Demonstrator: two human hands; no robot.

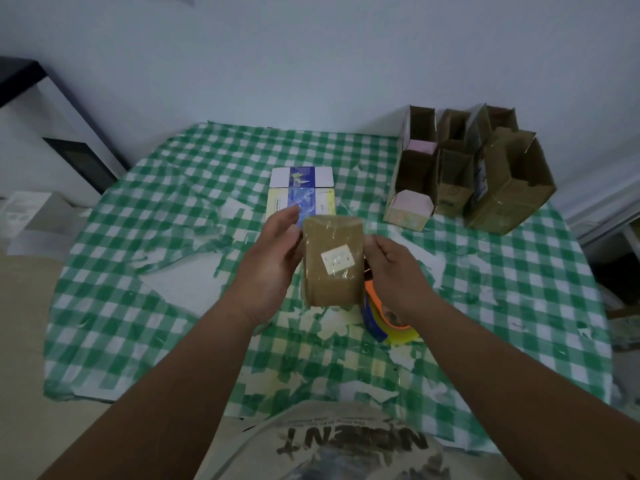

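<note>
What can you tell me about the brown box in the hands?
The brown box is small, plain cardboard, closed and wrapped in glossy clear tape, with a white label on the face toward the camera. It is held upright above the checked tablecloth, the left hand gripping one side and the right hand the other.
</note>
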